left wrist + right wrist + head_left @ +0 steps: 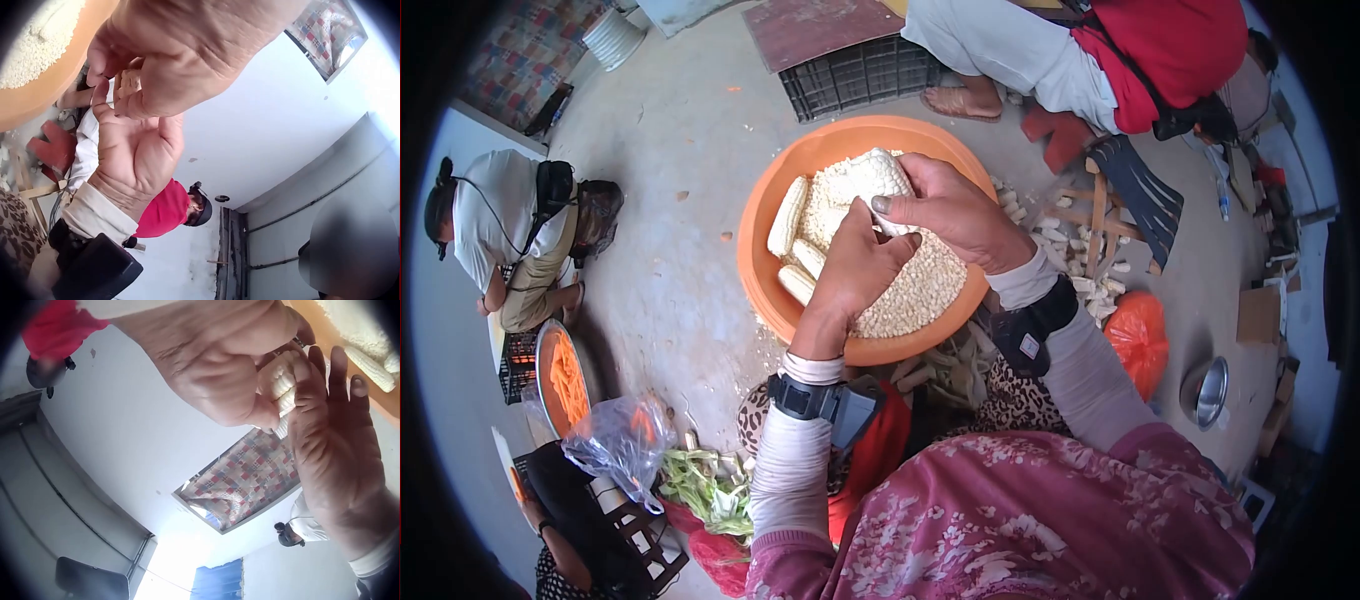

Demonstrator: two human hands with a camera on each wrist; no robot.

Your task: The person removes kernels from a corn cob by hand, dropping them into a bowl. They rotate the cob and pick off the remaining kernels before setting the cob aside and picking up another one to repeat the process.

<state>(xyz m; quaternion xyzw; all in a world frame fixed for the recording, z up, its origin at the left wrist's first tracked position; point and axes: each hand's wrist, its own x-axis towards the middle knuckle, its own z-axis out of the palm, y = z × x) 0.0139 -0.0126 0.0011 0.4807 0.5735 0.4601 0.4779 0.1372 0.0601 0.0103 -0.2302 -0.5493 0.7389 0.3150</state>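
Gripping one corn cob (892, 226) between left hand (855, 265) and right hand (948, 210), above kernels (920, 290) in an orange basin (755, 240) at 12 o'clock; husks (705, 490) at 7. Seen from left wrist: mostly hidden behind curled fingers (150, 87), basin at 10. Seen from right wrist: clenched round it, ends covered.

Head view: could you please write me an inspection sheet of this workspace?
Surface: bare concrete floor, a few scraps on it.
Job's things: orange basin holding loose kernels and whole cobs; corn cob held above it.
Clutter: cob pieces, husks, orange bag, metal bowl.
Hands: left hand and right hand both grip the corn cob, fingers curled.
Cables: nothing seen.
Surroundings: crouching person, person in red, black crate, tray of carrots.
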